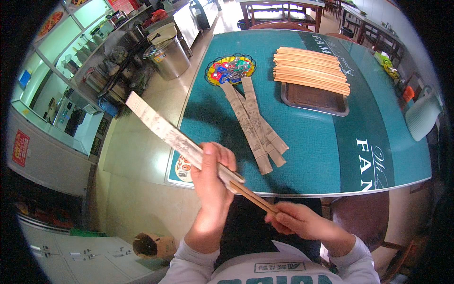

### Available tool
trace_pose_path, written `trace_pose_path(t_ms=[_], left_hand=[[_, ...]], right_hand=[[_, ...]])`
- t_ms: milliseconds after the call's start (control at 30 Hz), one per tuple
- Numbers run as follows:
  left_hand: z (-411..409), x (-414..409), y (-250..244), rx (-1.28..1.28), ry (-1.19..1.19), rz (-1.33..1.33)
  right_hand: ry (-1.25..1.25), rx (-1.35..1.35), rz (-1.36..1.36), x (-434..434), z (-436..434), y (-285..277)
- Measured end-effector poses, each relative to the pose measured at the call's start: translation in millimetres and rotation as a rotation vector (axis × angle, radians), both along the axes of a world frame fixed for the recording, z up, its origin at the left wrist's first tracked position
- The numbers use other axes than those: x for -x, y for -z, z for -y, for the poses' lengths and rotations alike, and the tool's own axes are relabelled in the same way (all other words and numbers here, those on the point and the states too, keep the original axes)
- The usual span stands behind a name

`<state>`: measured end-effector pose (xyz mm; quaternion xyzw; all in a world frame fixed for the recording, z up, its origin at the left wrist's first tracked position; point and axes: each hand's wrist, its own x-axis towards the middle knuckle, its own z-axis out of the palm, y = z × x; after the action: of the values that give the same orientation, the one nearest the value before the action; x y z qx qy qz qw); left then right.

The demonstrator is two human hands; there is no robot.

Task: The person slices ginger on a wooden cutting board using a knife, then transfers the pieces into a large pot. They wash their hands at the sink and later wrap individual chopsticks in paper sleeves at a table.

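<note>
My left hand (212, 174) grips a long printed paper chopstick sleeve (166, 131) that slants up and to the left past the table's edge. In my right hand (301, 220) is the outer end of a pair of wooden chopsticks (253, 196), whose other end sits in the mouth of the sleeve. Beyond my hands, several similar paper sleeves (244, 120) lie crossed over one another on the table. A stack of bare wooden chopsticks (308, 67) rests across a shallow metal tray (315, 108), covering its far part.
Behind the loose sleeves, a yellow wire-rimmed basket (251, 72) holds small coloured packets on the teal table (305, 142). A pale green pitcher (424, 113) stands at the right edge. Left on the floor are a large steel pot (168, 60) and an open cardboard box (156, 245).
</note>
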<state>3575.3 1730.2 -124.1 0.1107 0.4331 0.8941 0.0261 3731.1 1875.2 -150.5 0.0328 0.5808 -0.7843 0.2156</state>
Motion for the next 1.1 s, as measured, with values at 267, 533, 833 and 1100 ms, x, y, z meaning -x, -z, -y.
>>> trace_pose_path(t_ms=[267, 533, 833, 1100], left_hand=[[-26, -30, 21, 0.249, 0.233, -0.185], [-5, -30, 25, 0.191, 0.265, -0.03], [-9, -31, 25, 0.325, 0.112, -0.061], [-9, -30, 30, 0.259, 0.086, 0.007]], right_hand=[[0.144, -0.304, -0.233, 9, 5, -6], [0.214, -0.348, -0.311, 14, -15, -8], [0.228, -0.028, -0.238, 24, -22, -9], [0.278, 0.044, -0.442, 22, -24, 8]])
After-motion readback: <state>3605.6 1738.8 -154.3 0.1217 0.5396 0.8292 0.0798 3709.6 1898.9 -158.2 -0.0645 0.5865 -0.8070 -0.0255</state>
